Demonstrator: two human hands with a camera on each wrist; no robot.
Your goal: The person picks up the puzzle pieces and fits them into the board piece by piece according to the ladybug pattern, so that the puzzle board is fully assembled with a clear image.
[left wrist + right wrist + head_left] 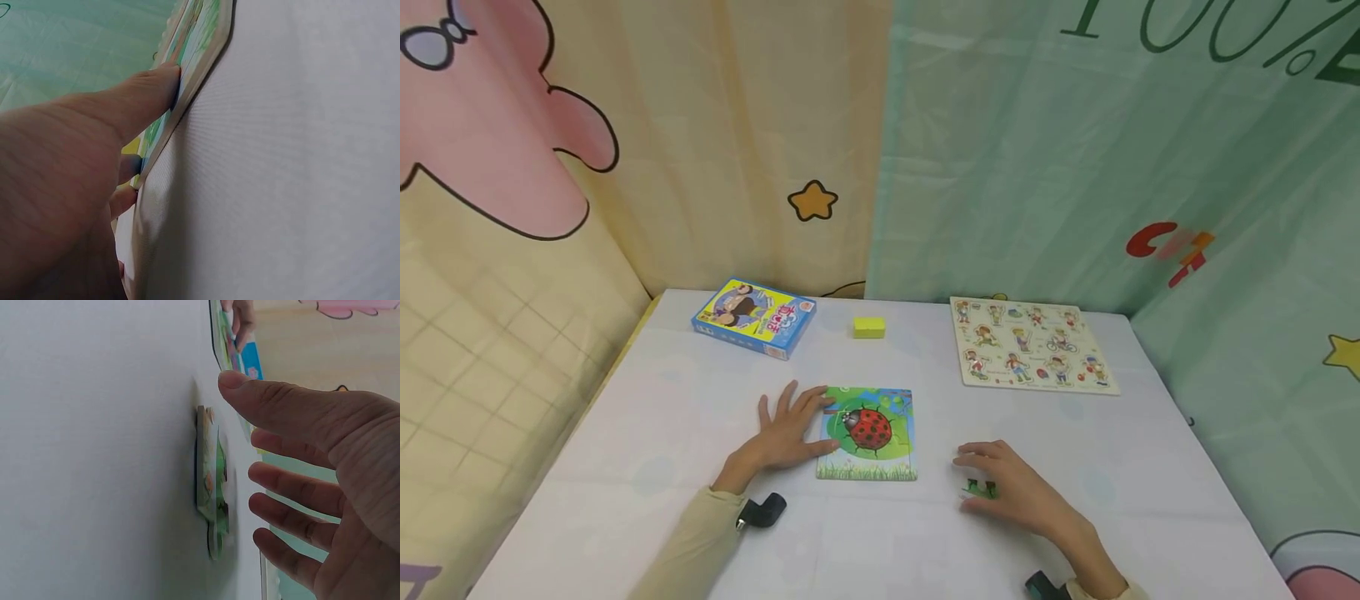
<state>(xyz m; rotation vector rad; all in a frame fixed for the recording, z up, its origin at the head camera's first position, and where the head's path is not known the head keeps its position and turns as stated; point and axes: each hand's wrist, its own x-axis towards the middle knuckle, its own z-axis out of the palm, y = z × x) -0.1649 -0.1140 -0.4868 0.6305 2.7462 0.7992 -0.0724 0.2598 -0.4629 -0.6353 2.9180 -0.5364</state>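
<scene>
A square ladybug jigsaw puzzle (868, 450) lies flat on the table. My left hand (784, 439) rests at its left side with fingers spread, the thumb and fingertips touching the puzzle's edge. In the left wrist view, the thumb lies against the rim of the puzzle (209, 53). To the right, my right hand (1015, 490) hovers with fingers loosely bent over some green jigsaw pieces (977, 490). The right wrist view shows these pieces (208, 472) on the cloth, apparently stacked, with a gap between them and the fingertips.
A blue and yellow box (754, 317) lies at the back left of the white-covered table (655, 417). Near the back middle is a small yellow block (868, 327). A board with printed figures (1033, 346) lies at the back right. Patterned curtains (760, 125) stand behind the table.
</scene>
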